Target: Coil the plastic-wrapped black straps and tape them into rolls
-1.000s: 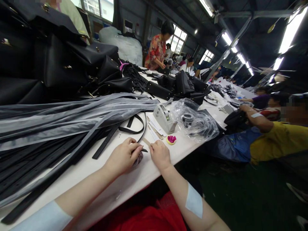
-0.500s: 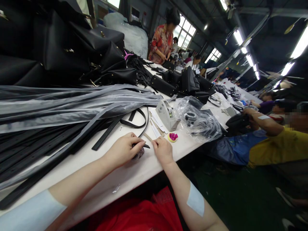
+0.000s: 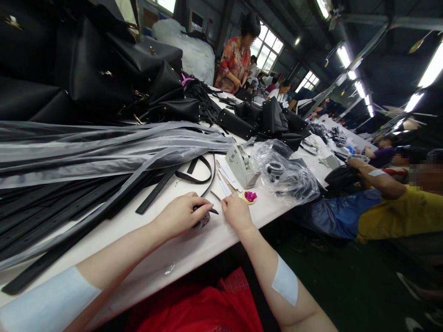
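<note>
Near the front edge of the white tabletop (image 3: 187, 251), the left hand (image 3: 180, 214) rests with its fingers (image 3: 203, 208) curled shut around a thin dark strip (image 3: 212, 210) whose tip pokes out to the right; a small greyish bundle (image 3: 204, 221) shows under the same palm. Just beside it, the right hand (image 3: 237, 213) lies knuckles up, its fingers bent down onto a narrow pale strip (image 3: 218, 197) on the surface; whether they pinch it or only press on it cannot be told. Both hands sit close together, almost touching, with bare white surface in front of them and along the near edge toward the red cloth (image 3: 204, 304) below.

To the left, long black straps (image 3: 62, 216) and grey straps (image 3: 104, 152) fan across most of the surface, leaving only a wedge of free room around the hands. One looped black strap (image 3: 199, 177) curves just beyond the left hand. Past the right hand lie white paper slips (image 3: 228, 177), a tape dispenser (image 3: 244, 166) and a small yellow dish with something pink (image 3: 248, 197), near the right edge. A crumpled clear plastic bag (image 3: 287, 177) overhangs that edge. Black handbags (image 3: 104, 69) pile up at the back left, more black bags (image 3: 270, 122) farther along. At the right, a person in a yellow sleeve (image 3: 398, 214) reaches toward the far end, well apart from the hands.
</note>
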A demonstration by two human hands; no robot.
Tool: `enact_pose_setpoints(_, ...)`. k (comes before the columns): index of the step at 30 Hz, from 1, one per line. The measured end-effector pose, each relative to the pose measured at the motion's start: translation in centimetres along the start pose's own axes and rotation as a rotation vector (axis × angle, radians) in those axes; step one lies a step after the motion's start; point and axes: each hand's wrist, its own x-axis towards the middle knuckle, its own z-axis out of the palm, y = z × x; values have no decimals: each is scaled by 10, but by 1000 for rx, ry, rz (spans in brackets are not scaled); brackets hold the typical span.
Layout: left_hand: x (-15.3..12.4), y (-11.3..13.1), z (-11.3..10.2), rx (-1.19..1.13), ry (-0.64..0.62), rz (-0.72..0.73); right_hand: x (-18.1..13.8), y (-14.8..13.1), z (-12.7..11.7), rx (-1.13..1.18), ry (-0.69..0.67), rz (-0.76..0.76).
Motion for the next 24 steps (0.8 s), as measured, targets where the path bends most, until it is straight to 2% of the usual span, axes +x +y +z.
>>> enact_pose_setpoints(4, 1, 1, -3, 42, -15, -3, 3, -2, 6, -20, 33, 33)
enact_pose_setpoints(8, 2, -1, -4, 62, -41, -3, 3, 2, 15, 148, 105, 17)
enact_pose_setpoints(10, 3, -4, -3, 24, 1, -30, 3, 8, 16, 228, 140, 38)
enact_pose_setpoints(14, 9, -15, -1, -166, 88, -238, -4, 18, 3, 307, 251, 110)
enact_pose_setpoints(16, 11, -18, -2, -259, 96, -350, -11, 20, -8, 360, 363, 60)
enact_pose_setpoints(19, 13, -20, -4, -302, 108, -405, -20, 19, -19, 307, 472, -35)
enact_pose_setpoints(22, 13, -18, -3, -308, 97, -403, -20, 20, -22, 195, 392, 25)
enact_pose_setpoints(24, 12, -17, -2, -311, 85, -396, -17, 21, -22, 229, 284, 85)
